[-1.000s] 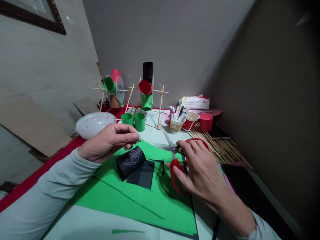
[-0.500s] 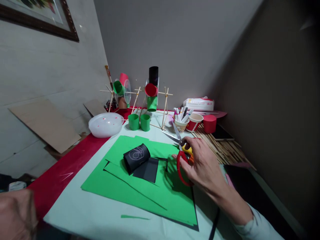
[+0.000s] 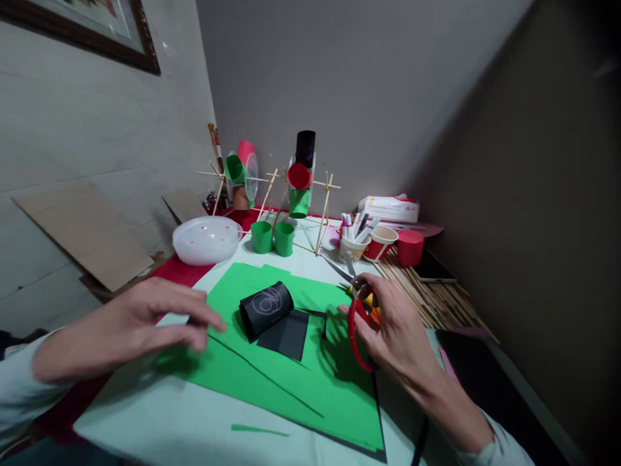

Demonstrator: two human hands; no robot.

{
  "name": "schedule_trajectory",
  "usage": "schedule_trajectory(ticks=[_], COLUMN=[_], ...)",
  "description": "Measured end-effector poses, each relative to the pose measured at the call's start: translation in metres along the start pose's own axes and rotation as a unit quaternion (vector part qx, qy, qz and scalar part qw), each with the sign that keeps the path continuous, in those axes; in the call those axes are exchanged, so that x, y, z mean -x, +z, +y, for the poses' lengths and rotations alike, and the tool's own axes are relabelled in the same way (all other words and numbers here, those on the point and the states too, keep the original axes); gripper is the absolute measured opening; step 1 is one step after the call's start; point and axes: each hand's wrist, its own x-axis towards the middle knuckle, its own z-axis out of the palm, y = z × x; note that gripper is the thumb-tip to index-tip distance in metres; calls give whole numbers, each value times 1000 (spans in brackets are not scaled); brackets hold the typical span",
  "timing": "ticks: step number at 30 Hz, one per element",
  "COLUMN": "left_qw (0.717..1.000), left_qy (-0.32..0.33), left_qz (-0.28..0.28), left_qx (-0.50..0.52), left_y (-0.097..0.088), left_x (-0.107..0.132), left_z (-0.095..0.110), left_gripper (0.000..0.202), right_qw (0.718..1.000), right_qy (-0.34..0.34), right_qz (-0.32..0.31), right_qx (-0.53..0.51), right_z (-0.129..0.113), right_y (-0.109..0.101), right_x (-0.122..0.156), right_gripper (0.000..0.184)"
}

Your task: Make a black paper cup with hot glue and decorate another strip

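Note:
My right hand grips a pair of red-handled scissors, their blades spread and pointing away from me. Over the left part of the green paper hovers my left hand, slightly blurred, its fingers stretched out and holding nothing. A black paper roll with a pale swirl drawn on it lies on the green sheet. Beside the roll is a small black paper piece, with a thin black strip to its right. Yellow- and orange-handled tools are partly hidden behind my right hand.
Stick frames carrying coloured paper tubes stand at the back, with two green paper cups before them. A white bowl sits left. Rightward are a cup of markers, a red roll and wooden sticks. A green scrap lies near the front.
My left hand has moved in from the lower left edge to above the green paper, its fingers now extended. My right hand keeps the scissors in nearly the same place.

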Motion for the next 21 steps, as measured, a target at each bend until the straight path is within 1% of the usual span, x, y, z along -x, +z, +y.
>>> schedule_trajectory(ticks=[1, 2, 4, 5, 6, 8, 10, 12, 14, 17, 19, 21], left_qw=[1000, 999, 993, 987, 981, 976, 973, 968, 959, 936, 924, 922], left_qy=[12, 35, 64, 78, 93, 113, 133, 159, 192, 250, 275, 280], left_qz=[-25, -33, -26, -28, -23, -8, 22, 64, 110, 175, 195, 197], left_qx=[0, -21, -97, -138, -167, -188, -187, -185, -179, -176, -179, -182], left_y=[-1, -1, 4, 9, 15, 25, 31, 33, 34, 36, 40, 45], left_x=[-12, -23, -40, -46, -52, -60, -66, -70, -74, -79, -83, -86], left_z=[-2, -5, -11, -13, -15, -16, -13, -7, 1, 12, 16, 16], left_gripper=[19, 24, 43, 43, 37, 22, 22, 23, 23, 25, 27, 29], right_qw=[1000, 1000, 1000, 1000, 1000, 1000, 999, 997, 990, 971, 956, 935], right_qy=[2, 3, 1, -1, -1, 5, 20, 48, 97, 176, 212, 243], right_qz=[-1, -1, -2, -3, -6, -16, -24, -31, -46, -77, -97, -114], right_qx=[-4, -8, -14, -16, -18, -22, -35, -59, -92, -142, -180, -231], right_z=[0, 1, 1, 1, 1, 1, 1, -1, -3, -7, -9, -10], right_y=[1, 1, 2, 2, 2, 3, 3, 2, 1, 0, 0, 1], right_x=[0, 1, 2, 2, 2, 3, 2, 1, -1, -3, -3, -3], right_gripper=[31, 30, 29, 28, 28, 28, 27, 28, 28, 28, 30, 32])
